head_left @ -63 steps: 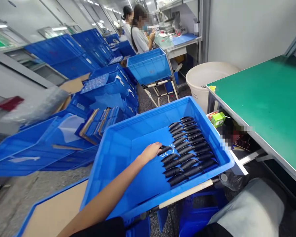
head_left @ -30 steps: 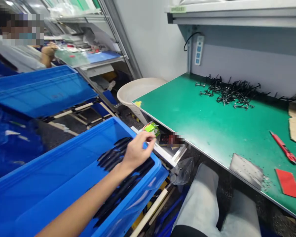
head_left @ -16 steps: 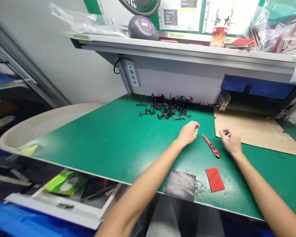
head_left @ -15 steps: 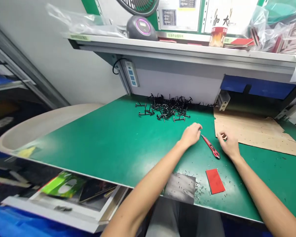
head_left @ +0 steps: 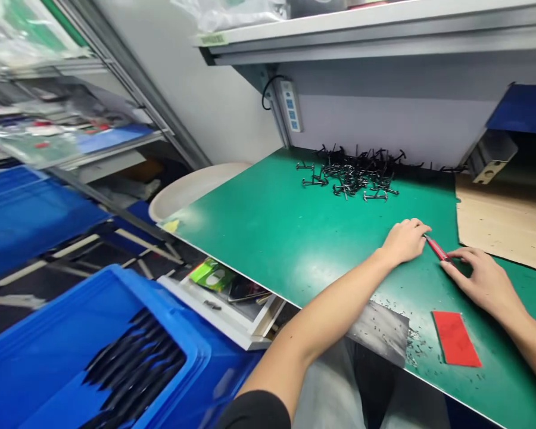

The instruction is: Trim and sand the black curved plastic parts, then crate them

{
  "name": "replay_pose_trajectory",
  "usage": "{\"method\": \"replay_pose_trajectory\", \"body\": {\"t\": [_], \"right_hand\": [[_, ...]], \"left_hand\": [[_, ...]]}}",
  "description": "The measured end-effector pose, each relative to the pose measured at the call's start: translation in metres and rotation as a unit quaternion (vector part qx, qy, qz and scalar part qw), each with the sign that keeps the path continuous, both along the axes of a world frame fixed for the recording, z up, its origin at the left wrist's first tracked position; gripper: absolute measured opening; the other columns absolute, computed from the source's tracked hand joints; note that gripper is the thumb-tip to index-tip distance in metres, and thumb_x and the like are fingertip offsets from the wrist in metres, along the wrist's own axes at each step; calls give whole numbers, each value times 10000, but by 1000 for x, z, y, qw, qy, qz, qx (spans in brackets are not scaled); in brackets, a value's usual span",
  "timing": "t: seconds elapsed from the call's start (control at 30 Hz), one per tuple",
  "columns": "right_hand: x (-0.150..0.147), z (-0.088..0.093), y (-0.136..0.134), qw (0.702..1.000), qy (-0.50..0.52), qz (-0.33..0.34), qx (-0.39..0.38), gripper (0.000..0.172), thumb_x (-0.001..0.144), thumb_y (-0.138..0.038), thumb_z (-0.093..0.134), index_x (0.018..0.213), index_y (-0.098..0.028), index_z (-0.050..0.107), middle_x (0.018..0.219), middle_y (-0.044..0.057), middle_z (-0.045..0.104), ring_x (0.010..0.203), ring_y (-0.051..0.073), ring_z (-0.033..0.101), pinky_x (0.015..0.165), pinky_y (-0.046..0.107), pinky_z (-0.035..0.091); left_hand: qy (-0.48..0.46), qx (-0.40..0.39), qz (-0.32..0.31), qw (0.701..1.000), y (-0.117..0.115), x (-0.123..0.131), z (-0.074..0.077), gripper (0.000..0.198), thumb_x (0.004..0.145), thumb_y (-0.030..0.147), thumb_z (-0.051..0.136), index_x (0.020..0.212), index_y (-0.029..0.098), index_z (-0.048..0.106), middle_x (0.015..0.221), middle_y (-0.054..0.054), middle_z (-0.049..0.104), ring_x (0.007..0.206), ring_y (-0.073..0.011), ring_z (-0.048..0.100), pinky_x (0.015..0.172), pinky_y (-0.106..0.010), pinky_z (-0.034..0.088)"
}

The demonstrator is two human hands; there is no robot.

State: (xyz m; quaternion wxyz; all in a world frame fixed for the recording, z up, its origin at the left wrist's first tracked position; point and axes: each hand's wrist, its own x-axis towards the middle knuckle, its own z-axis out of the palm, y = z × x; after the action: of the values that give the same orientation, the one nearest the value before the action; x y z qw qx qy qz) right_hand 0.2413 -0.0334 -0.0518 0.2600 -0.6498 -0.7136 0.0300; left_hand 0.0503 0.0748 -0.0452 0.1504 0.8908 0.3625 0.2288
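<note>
The red utility knife lies on the green tabletop between my hands. My right hand has its thumb and index finger closed around the knife's rear end. At the blade end is my left hand, its fingers curled together close to the tip. Whatever those fingers hold, if anything, is hidden. Nearer to me are a red rectangular piece and a grey sheet strewn with small dark scraps. A tangled pile of black T-ended plastic parts sits at the back.
Brown cardboard covers the right rear of the table. A shelf spans above, with a power strip beneath. On the left stand an open drawer and a blue bin holding black parts.
The view has swung left and down, bringing the blue bin into sight. My right hand has moved from beside the utility knife onto its rear end. My left hand stays near the blade.
</note>
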Motion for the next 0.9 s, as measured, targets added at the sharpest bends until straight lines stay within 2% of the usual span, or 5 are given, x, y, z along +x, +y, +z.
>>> {"method": "replay_pose_trajectory", "body": {"t": [0.3, 0.37, 0.47, 0.57, 0.9], "right_hand": [[8, -3, -2, 999, -26, -37, -8, 506, 822, -710, 475, 895, -276, 726, 1127, 79, 668, 1059, 314, 628, 833, 448, 482], [10, -3, -1, 999, -7, -40, -24, 488, 792, -708, 504, 891, -280, 717, 1112, 78, 683, 1004, 312, 647, 784, 435, 487], [13, -2, 1, 995, 33, -66, -66, 470, 726, -702, 568, 907, -290, 701, 987, 74, 715, 826, 299, 667, 668, 403, 480], [15, -1, 1, 989, 64, -95, -90, 477, 674, -706, 601, 913, -304, 691, 903, 63, 722, 727, 289, 661, 624, 387, 468], [15, 0, 1, 993, 45, -107, -36, 485, 646, -699, 562, 898, -313, 712, 878, 64, 728, 685, 299, 655, 593, 396, 451]], "left_hand": [[39, 9, -19, 999, 0, -2, 0, 231, 980, 209, 460, 1109, 178, 650, 1192, -65, 621, 1104, -236, 545, 962, -387, 475], [40, 7, -19, 999, 0, -3, 1, 209, 981, 215, 468, 1090, 182, 643, 1186, -66, 620, 1100, -234, 548, 953, -381, 477], [38, 5, -21, 999, 0, -4, 1, 191, 987, 231, 472, 1079, 184, 632, 1184, -65, 614, 1092, -229, 552, 949, -373, 477], [34, 2, -24, 999, 2, -4, 0, 173, 988, 237, 481, 1067, 180, 623, 1183, -64, 605, 1087, -225, 550, 948, -371, 474], [33, 5, -41, 999, 4, -5, -3, 116, 985, 246, 501, 1028, 204, 600, 1170, -41, 592, 1093, -215, 538, 937, -362, 458]]}}
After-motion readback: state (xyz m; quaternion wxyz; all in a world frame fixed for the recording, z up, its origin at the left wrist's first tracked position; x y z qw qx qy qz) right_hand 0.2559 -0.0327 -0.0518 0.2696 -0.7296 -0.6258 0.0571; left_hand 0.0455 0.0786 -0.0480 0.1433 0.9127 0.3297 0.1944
